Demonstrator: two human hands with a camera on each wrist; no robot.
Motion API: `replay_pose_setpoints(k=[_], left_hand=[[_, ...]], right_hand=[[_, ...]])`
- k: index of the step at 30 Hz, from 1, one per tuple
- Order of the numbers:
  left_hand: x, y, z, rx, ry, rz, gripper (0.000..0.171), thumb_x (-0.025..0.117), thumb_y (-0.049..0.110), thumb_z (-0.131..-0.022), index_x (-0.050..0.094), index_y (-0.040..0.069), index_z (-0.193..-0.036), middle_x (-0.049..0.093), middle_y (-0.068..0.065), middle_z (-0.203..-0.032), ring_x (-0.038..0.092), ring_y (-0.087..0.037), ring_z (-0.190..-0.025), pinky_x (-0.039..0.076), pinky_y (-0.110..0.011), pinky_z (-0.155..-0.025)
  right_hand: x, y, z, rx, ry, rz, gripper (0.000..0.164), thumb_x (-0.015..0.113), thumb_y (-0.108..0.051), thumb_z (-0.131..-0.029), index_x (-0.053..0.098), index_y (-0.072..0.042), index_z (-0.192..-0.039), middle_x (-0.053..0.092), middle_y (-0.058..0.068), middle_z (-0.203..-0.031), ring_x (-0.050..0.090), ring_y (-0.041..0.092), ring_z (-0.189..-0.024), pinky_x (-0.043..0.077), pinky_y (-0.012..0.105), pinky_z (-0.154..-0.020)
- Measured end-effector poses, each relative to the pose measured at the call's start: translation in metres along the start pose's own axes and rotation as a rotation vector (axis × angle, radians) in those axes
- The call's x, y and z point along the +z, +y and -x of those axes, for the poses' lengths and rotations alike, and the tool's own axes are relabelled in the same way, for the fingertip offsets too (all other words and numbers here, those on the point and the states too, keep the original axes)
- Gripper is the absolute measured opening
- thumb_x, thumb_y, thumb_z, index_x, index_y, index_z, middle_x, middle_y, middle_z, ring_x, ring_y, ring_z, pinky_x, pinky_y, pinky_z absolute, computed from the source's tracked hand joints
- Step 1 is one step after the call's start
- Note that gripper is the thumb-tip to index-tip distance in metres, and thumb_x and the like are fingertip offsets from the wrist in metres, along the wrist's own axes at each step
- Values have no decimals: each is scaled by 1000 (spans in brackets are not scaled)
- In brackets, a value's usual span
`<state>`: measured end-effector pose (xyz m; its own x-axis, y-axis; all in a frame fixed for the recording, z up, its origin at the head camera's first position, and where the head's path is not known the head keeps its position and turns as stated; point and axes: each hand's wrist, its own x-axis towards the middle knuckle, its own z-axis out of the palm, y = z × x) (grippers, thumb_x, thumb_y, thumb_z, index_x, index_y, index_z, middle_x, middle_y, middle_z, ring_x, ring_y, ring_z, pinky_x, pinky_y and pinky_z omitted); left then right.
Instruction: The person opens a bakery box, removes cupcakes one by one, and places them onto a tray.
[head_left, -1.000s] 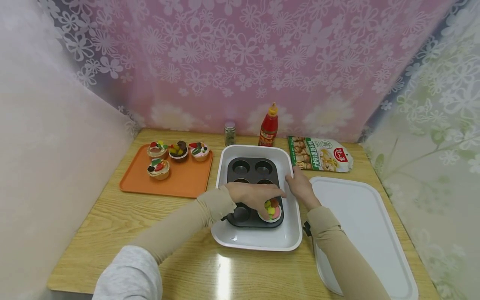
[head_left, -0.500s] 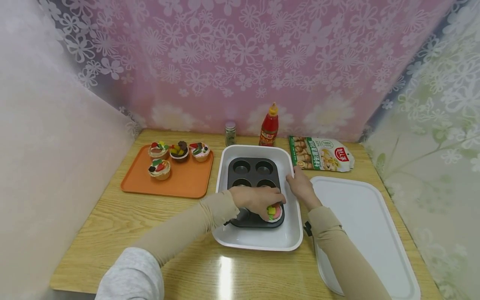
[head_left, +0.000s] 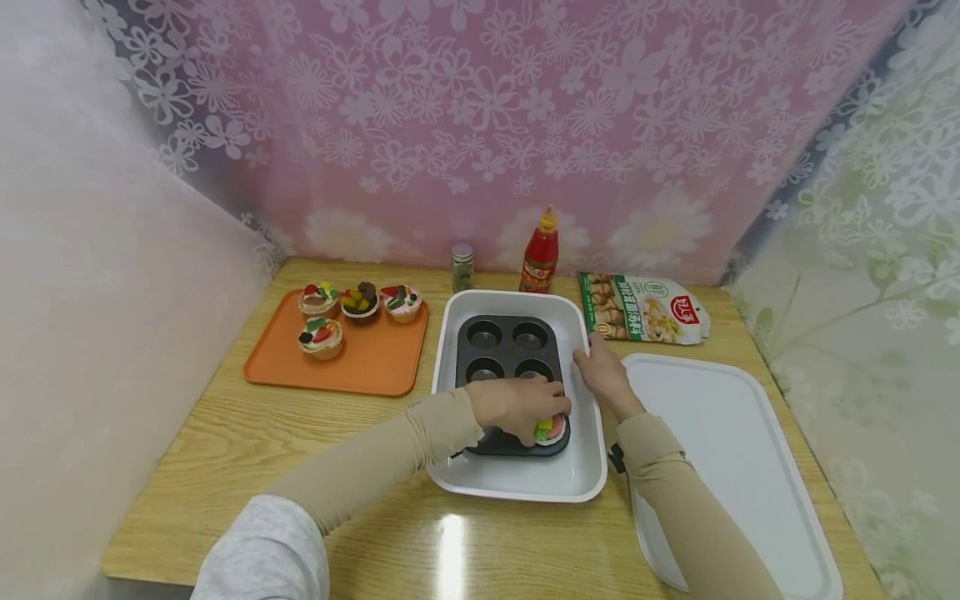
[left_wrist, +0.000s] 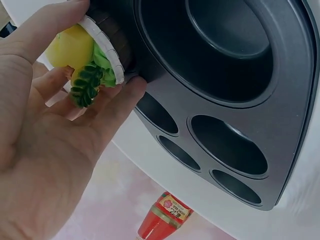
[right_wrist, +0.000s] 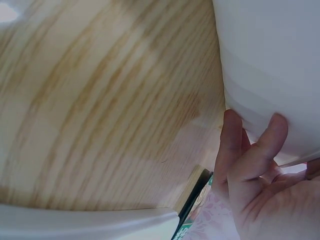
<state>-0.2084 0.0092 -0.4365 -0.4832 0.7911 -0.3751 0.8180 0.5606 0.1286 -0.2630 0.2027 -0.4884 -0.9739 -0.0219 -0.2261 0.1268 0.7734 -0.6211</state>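
Observation:
My left hand [head_left: 519,406] reaches over a black muffin tin [head_left: 507,337] and holds a toy cupcake [head_left: 551,431] at its near right cup. In the left wrist view, thumb and fingers grip the cupcake [left_wrist: 75,47] round its pale wrapper rim; yellow and green toppings face the palm. How deep it sits in the cup is hidden. The tin lies in a white basin [head_left: 517,490]. My right hand [head_left: 603,377] grips the basin's right rim, and in the right wrist view its fingers [right_wrist: 272,137] press the outer wall.
Left, an orange tray [head_left: 375,367] carries several toy cupcakes [head_left: 321,337]. Behind the basin stand a spice jar [head_left: 462,268] and a red sauce bottle [head_left: 540,254]. A food packet [head_left: 645,308] lies at back right. A flat white tray [head_left: 727,467] is beside the right arm.
My left hand has shifted slightly toward me and right with the cupcake, uncovering more of the middle cups. My right hand stays on the basin's rim.

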Motion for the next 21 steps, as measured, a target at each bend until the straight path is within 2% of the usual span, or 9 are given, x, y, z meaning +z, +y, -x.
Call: replay_pose_setpoints(k=[9, 15, 18, 21], left_hand=[[0, -4, 0, 8, 11, 52, 67, 87, 28, -88, 53, 21, -146, 53, 0, -139, 53, -14, -119, 53, -25, -99], [-2, -16, 0, 40, 49, 203, 61, 82, 26, -89, 55, 20, -143, 53, 0, -130, 52, -11, -108, 48, -21, -93], [-6, -22, 3, 51, 59, 278, 62, 81, 24, -91, 54, 19, -146, 52, 0, -132, 51, -10, -110, 47, -20, -94], [-14, -26, 7, 58, 90, 305, 65, 80, 23, -91, 52, 16, -149, 51, -1, -135, 51, -11, -113, 47, -21, -97]], right_hand=[[-1, -2, -1, -1, -3, 0, 45, 39, -25, -109, 40, 3, -145, 57, 32, -142, 62, 42, -118, 55, 55, -92], [-2, -2, 0, -1, -7, -2, 44, 40, -25, -109, 41, 2, -143, 57, 32, -141, 61, 42, -117, 55, 54, -91], [-1, -1, 0, 5, -16, -4, 45, 39, -26, -109, 40, 2, -145, 57, 32, -141, 61, 42, -117, 56, 54, -91], [-2, 0, 0, 8, -24, -4, 48, 39, -26, -109, 39, 2, -148, 56, 31, -142, 61, 41, -116, 56, 53, -90]])
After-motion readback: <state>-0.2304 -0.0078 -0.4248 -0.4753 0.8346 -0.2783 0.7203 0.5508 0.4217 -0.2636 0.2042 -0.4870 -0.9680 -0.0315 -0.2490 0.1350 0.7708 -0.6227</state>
